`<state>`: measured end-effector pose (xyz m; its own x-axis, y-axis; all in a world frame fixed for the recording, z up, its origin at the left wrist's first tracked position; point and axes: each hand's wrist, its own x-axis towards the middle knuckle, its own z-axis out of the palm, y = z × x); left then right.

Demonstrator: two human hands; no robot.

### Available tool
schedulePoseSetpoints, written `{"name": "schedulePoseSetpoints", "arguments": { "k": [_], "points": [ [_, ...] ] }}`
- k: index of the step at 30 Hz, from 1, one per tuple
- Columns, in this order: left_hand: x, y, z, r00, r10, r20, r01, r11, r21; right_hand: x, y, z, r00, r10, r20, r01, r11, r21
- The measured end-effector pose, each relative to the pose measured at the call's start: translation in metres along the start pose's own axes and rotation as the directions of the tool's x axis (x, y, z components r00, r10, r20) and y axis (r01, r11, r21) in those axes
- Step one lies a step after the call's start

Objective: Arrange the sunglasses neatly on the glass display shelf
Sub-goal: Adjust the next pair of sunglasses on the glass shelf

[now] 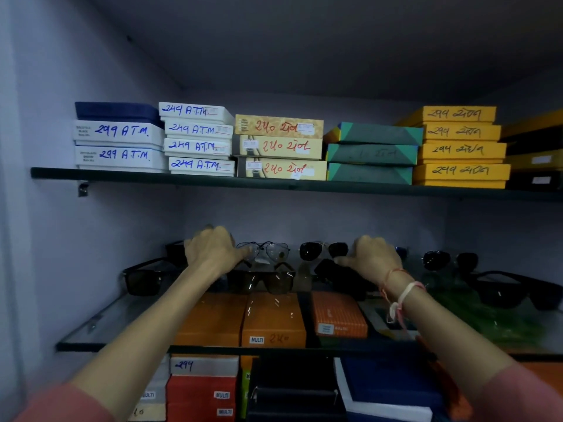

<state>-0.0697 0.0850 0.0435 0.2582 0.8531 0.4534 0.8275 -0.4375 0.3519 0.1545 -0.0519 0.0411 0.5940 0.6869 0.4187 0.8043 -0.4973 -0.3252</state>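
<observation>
Several sunglasses stand on the glass display shelf (91, 324). At the back left, my left hand (213, 251) curls down over a dark pair (174, 250) whose frame sticks out to the left; the thumb points toward clear aviators (268, 250). At the back right, my right hand (376, 257) closes over a pair with only a bluish lens (402, 251) showing. Its thumb touches a tilted black pair (338, 274). Dark aviators (323, 249) stand between my hands. Brown rectangular sunglasses (262, 281) sit in the front row at the centre and a dark rectangular pair (146, 278) at the left.
Round dark sunglasses (447, 258) and a large black pair (515, 292) stand at the right of the shelf. The upper shelf (182, 178) holds stacks of labelled boxes. Orange boxes (274, 318) and other boxes lie under the glass. A wall closes the left side.
</observation>
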Motion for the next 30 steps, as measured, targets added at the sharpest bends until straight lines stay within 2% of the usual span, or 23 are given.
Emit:
{"name": "schedulePoseSetpoints", "arguments": {
  "k": [3,5,8,14,17,19,25,30],
  "points": [
    [-0.007,0.022,0.002,0.996,0.089,-0.004,-0.089,0.990,-0.112,-0.001,0.019,-0.001,0.985,0.029,0.168,-0.012,0.995,-0.098],
    [-0.014,0.040,0.006,0.989,0.143,0.038,-0.133,0.971,-0.198,-0.001,0.026,0.003,0.966,0.028,0.257,-0.008,0.997,-0.077],
    [-0.019,0.062,0.011,0.977,0.202,0.067,-0.178,0.948,-0.264,0.001,0.043,-0.001,0.965,0.038,0.259,-0.045,0.999,0.022],
    [-0.024,0.093,0.017,0.959,0.271,0.080,-0.232,0.917,-0.323,0.001,0.078,-0.026,0.948,-0.010,0.318,-0.014,0.997,0.074],
    [-0.027,0.108,0.021,0.951,0.298,0.080,-0.253,0.901,-0.351,0.003,0.086,-0.032,0.975,-0.055,0.214,0.005,0.974,0.226],
    [-0.029,0.117,0.019,0.946,0.312,0.084,-0.267,0.902,-0.339,0.002,0.085,-0.038,0.985,-0.111,0.135,0.072,0.960,0.271],
    [-0.029,0.130,0.017,0.919,0.270,0.286,-0.158,0.919,-0.360,-0.006,0.076,-0.050,0.970,-0.238,-0.041,0.235,0.890,0.390],
    [-0.029,0.119,0.011,0.915,0.266,0.302,-0.122,0.898,-0.423,-0.014,0.073,-0.054,0.969,-0.245,-0.040,0.233,0.837,0.495]
  ]
}}
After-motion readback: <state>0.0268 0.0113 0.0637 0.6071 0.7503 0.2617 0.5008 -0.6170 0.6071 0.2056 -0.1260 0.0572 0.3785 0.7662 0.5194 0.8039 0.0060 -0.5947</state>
